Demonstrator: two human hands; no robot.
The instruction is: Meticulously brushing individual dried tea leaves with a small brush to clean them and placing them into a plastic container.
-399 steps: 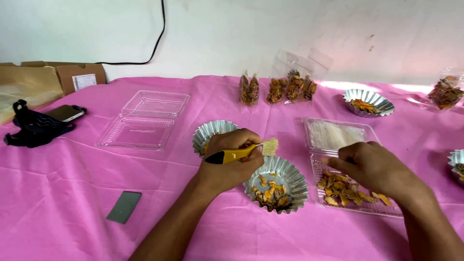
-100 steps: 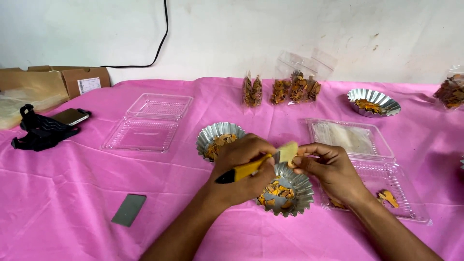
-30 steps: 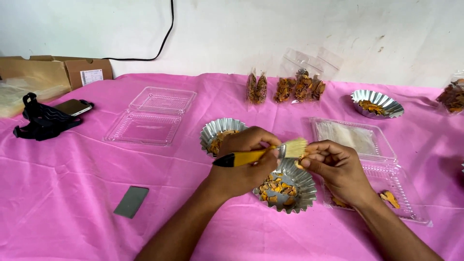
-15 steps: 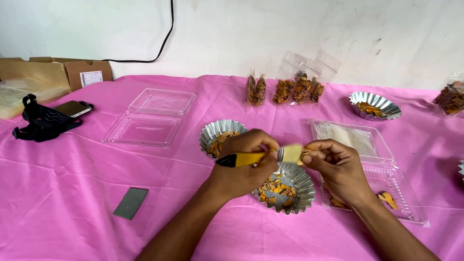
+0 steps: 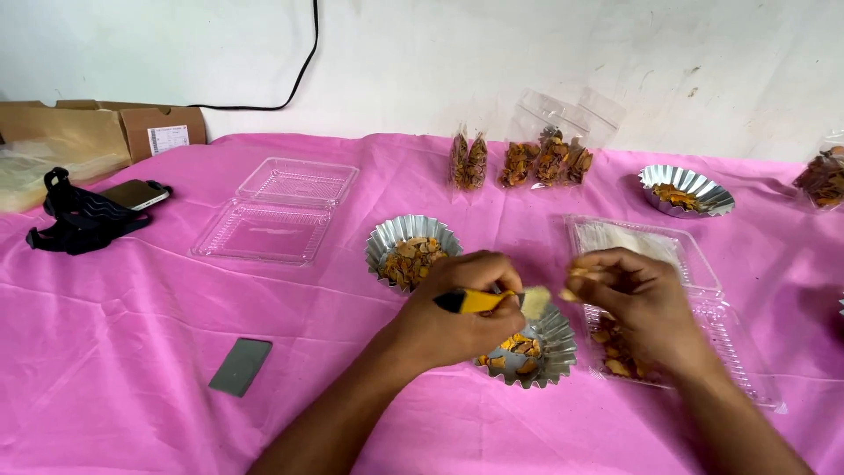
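Note:
My left hand (image 5: pixel 453 312) grips a small brush (image 5: pixel 492 301) with a yellow and black handle and pale bristles, held level over a fluted foil cup (image 5: pixel 536 352) of orange-brown chips. My right hand (image 5: pixel 637 303) pinches a small chip piece right at the bristle tip, fingers closed on it. Below the right hand lies an open clear plastic clamshell (image 5: pixel 694 290) with several chips in its near half. A second foil cup (image 5: pixel 411 251) full of chips stands just behind my left hand.
An empty open clamshell (image 5: pixel 281 211) lies at the left. Sealed clear bags of chips (image 5: pixel 536 158) stand at the back, with a third foil cup (image 5: pixel 686 189) at the right. A grey card (image 5: pixel 241 367), a black strap (image 5: pixel 79 220), a phone (image 5: pixel 134 193) and cardboard (image 5: pixel 79 141) lie on the pink cloth (image 5: pixel 123 299).
Both hands stay over the near foil cup. The right hand's fingers have shifted a little at the brush tip, and the view has drifted slightly.

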